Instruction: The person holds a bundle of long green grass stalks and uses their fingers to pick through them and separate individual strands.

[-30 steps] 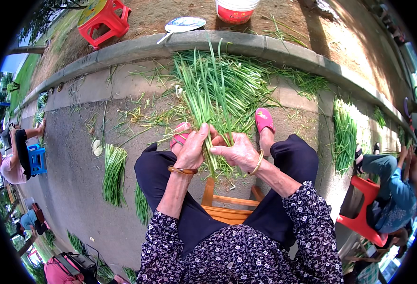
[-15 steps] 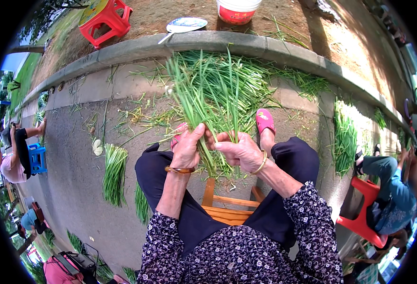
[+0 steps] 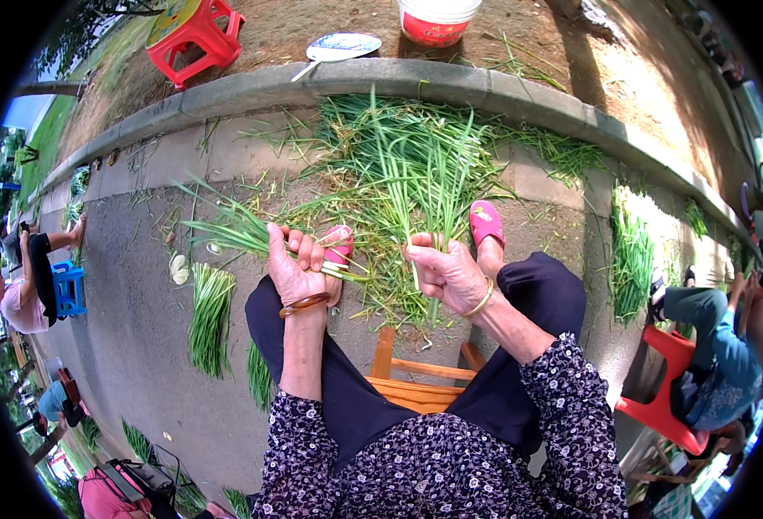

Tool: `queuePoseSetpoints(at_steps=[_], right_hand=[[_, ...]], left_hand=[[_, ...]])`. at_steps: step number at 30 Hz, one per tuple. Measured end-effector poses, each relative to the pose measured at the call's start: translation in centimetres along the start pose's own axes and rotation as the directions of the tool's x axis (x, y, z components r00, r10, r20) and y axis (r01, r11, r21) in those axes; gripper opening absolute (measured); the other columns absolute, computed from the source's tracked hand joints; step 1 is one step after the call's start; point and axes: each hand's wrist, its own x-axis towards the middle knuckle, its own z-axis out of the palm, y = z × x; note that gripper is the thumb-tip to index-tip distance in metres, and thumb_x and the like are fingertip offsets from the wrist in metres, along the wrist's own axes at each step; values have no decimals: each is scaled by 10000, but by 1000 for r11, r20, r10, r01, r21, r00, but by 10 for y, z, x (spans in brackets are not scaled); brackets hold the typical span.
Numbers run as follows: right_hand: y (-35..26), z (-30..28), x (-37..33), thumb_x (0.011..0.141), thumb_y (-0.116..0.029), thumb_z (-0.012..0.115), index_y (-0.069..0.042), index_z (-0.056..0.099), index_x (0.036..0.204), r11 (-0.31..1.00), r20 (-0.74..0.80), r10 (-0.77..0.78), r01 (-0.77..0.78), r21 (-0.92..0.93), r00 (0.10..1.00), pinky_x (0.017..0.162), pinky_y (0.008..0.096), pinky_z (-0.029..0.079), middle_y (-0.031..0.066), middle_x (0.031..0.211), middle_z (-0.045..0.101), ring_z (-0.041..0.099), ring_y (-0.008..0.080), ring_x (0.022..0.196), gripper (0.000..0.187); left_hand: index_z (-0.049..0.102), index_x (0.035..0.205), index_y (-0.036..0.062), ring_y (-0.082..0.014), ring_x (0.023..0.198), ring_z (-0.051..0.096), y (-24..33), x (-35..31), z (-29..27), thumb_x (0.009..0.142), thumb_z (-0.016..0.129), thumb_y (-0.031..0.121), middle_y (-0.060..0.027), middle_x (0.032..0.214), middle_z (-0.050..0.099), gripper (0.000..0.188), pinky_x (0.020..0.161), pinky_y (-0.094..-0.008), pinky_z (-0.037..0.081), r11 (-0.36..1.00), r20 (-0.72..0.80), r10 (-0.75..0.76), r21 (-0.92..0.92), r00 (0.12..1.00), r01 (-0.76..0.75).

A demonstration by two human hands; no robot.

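At left, a green bundle [image 3: 211, 322] lies aligned on the pavement [image 3: 135, 337], seemingly to keep its stalks even. The left hand [image 3: 296, 266] curls closed around leafy stalks [image 3: 236, 230] angled outward, perhaps for separation; a loose heap [image 3: 347, 130] lies within reach by the curb [image 3: 442, 80], and the right hand [image 3: 446, 272] pinches a thin, forward-pointing bunch [image 3: 440, 206], thumb against fingers.

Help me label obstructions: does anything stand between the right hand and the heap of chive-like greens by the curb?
Nothing visible blocks the right hand from the heap: only loose trimmings lie low between them, and the held stalks point toward it.
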Motion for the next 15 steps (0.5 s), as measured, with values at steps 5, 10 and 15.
queuePoseSetpoints(at_steps=[5, 10, 15], right_hand=[[-1, 2, -1, 791, -105, 570, -83, 548, 870, 999, 21, 23, -22, -35, 1000, 355, 170, 237, -75, 592, 426, 288, 12, 410, 85], [-1, 6, -3, 770, -109, 598, -88, 537, 878, 996, 51, 92, -90, -28, 994, 351, 168, 213, -96, 545, 383, 279, 3, 398, 126], [0, 8, -4, 770, -119, 598, -90, 535, 866, 988, 64, 137, -132, -74, 989, 354, 167, 210, -98, 548, 380, 276, 0, 400, 119]], left_hand=[[507, 831, 41, -19, 361, 292, -10, 3, -5, 819, 555, 147, -17, 652, 505, 118, 275, -167, 241, 947, 94, -274, 198, 957, 252], [525, 925, 22, 4, 358, 300, -21, -14, 14, 769, 617, 127, -74, 733, 588, 210, 290, -147, 244, 790, 101, -463, 498, 880, 359], [502, 877, 55, -1, 351, 290, -22, -19, 15, 738, 651, 129, 8, 631, 525, 216, 300, -155, 228, 749, 140, -507, 560, 850, 355]])
